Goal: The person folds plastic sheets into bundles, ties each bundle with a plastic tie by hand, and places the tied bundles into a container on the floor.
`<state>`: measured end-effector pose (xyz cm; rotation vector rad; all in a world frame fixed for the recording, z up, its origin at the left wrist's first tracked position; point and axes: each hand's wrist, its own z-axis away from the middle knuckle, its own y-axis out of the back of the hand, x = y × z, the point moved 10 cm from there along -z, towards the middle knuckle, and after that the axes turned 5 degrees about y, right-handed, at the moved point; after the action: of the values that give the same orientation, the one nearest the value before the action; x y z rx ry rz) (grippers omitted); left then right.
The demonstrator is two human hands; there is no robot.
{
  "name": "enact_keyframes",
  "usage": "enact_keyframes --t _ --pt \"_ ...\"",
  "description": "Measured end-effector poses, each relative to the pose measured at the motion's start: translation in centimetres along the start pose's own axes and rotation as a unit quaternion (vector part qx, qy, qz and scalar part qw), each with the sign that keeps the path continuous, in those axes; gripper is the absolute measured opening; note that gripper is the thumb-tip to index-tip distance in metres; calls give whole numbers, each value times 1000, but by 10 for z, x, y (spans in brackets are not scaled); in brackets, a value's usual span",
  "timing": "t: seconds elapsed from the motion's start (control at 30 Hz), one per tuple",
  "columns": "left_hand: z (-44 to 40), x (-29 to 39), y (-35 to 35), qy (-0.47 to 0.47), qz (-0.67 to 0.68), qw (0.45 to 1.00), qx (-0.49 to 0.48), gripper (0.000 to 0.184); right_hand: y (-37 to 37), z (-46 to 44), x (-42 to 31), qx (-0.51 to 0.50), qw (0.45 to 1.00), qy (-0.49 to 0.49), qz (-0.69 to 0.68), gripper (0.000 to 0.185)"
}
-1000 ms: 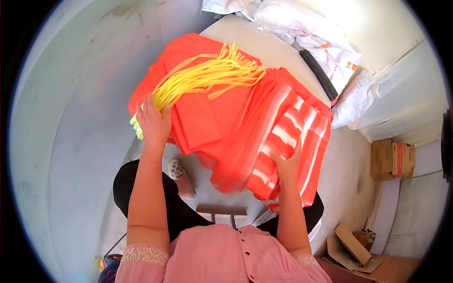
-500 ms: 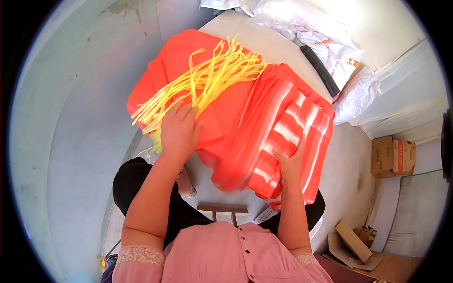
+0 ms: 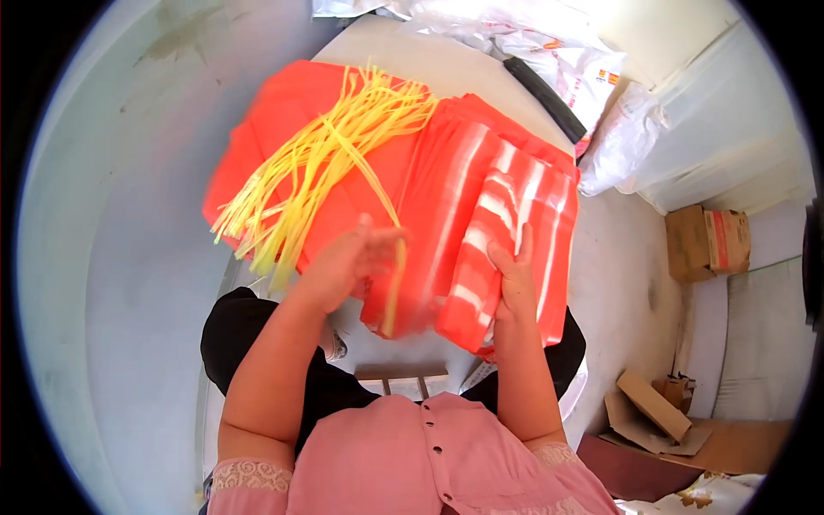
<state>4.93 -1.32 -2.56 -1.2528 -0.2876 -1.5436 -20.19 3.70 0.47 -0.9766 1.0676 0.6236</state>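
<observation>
My left hand (image 3: 356,257) pinches one yellow strip, which arches up to a loose bundle of yellow strips (image 3: 318,163) and hangs down below the fingers. That bundle lies across a red sheet pile (image 3: 266,112) on the left. With thumb and fingers, my right hand (image 3: 513,279) grips the edge of a folded stack of red-and-white striped material (image 3: 485,223). The stack's lower end overhangs my lap.
A pale table (image 3: 412,50) bears a black bar (image 3: 545,100) at its far right edge. White plastic bags (image 3: 558,64) lie behind it. Cardboard boxes (image 3: 691,245) stand at right, and flattened cardboard (image 3: 648,412) lies at lower right.
My left hand has moved right from the bundle and drawn one yellow strip out over the red material. My right hand stays on the striped stack. The view has shifted slightly.
</observation>
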Motion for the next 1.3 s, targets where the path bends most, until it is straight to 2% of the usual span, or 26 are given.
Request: enact_keyframes --t 0.1,0.2,0.33,0.53,0.63,0.73,0.83,0.87,0.97,1.07,1.17,1.23,1.3 --pt "-19 -24 -50 45 -26 994 -96 81 -12 11 1 5 998 -40 -46 104" --pt "-30 -41 -80 95 -14 987 -128 88 -31 24 -7 -10 997 -65 -42 104" --pt "-31 -30 -97 82 40 992 -93 87 -36 27 -9 -21 996 -64 -51 107" --pt "-35 -37 -104 100 52 984 -141 80 -22 11 6 -43 997 -55 8 111" --pt "-35 -39 -98 114 -9 988 -108 67 -19 2 14 -59 996 -50 40 109" --pt "-31 -24 -104 90 7 987 -133 66 -20 -2 15 -73 996 -29 45 109" --pt "-41 -22 -85 17 -104 994 -31 69 -18 -6 16 -75 996 -5 54 105" --pt "-42 -22 -82 14 -107 994 -19 71 -16 -6 15 -74 995 2 61 103" --pt "-40 -18 -72 3 -103 995 9 75 -20 5 13 -77 992 -77 70 102" --pt "-47 -23 -63 0 -70 997 12 78 -4 1 31 -162 974 -61 146 96" --pt "-38 -14 -67 18 -31 999 2 79 -6 19 18 -141 974 -111 135 91" --pt "-36 -13 -66 27 -18 999 1 79 -1 15 14 -150 970 -114 156 84" --pt "-32 -7 -61 1 -72 997 39 79 10 1 12 -163 959 -87 215 74"
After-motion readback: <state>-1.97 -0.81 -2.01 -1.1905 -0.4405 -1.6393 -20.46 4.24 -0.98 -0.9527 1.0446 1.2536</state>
